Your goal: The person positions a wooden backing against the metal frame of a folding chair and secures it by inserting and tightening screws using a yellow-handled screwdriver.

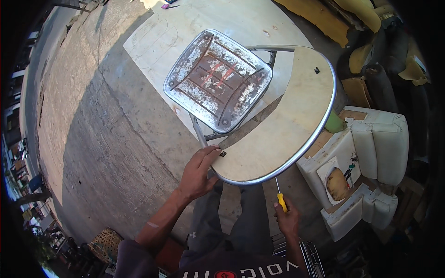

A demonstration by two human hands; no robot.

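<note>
A metal-framed chair stands in front of me, with a worn, rusty metal seat (218,81). Along its near and right side curves a pale board (273,143) edged by a shiny metal tube (303,155), likely the backrest. My left hand (199,171) grips the board's left end at the frame, its fingers beside a small black bracket (223,154). Lower right, my right hand (287,217) is closed round the yellow handle of a screwdriver (282,201). The screwdriver's shaft points up towards the tube, and its tip is hidden at or under the rim.
Beneath the chair lies a large pale sheet (153,44) on the concrete floor (111,134). White padded seat parts (380,143) sit at the right, with a green object (334,123) beside them. Foam pieces (320,18) are heaped far right. A woven basket (105,243) stands lower left.
</note>
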